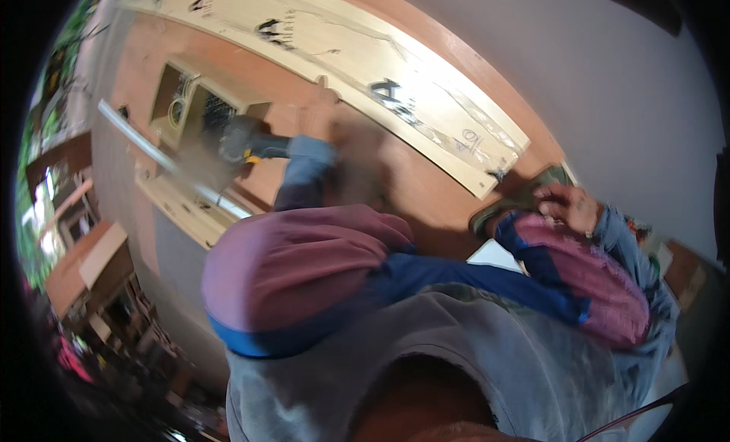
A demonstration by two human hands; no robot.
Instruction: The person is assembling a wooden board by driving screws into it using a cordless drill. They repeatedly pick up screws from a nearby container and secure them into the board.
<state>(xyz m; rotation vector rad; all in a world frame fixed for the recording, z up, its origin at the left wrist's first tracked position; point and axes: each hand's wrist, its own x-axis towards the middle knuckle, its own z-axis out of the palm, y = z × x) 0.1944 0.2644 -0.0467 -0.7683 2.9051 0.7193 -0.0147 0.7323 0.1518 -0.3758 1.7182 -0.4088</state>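
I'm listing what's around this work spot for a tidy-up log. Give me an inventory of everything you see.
Long panel: one, pale yellow with dark markings, across the top
Wooden surface: one, orange-brown, beneath the panel
Compartment box: one, pale wood with dark contents, upper left
Drill-like tool: one, dark with yellow, beside the box
Metal bar: one, silver, slanting at left
Wooden strip: one, pale, below the bar
Wood pieces: several, brown, far left
White flat item: one, kind unclear, between the legs
Shoe: one, dark green, right
Trousers: one pair, pink and blue, centre
Left hand: one, at the panel's near edge
Right hand: one, by the right knee
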